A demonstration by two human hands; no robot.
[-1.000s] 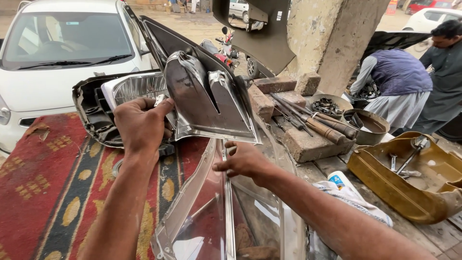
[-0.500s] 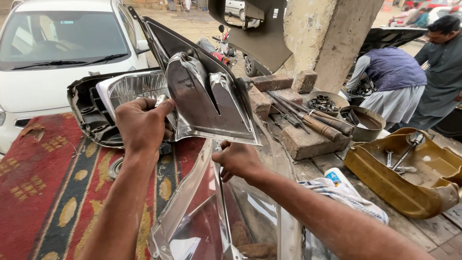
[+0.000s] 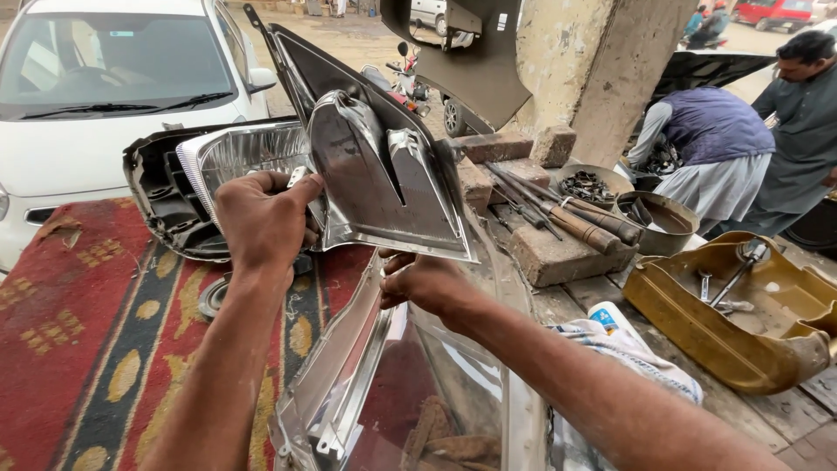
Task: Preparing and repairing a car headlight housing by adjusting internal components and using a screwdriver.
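Both hands, left hand (image 3: 261, 218) and right hand (image 3: 427, 283), grip the chrome reflector (image 3: 384, 183) closed, its long axis tilting up-left.

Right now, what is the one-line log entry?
left hand: grips chrome reflector insert | right hand: under its lower edge | clear headlight lens: below | patterned rug: underneath
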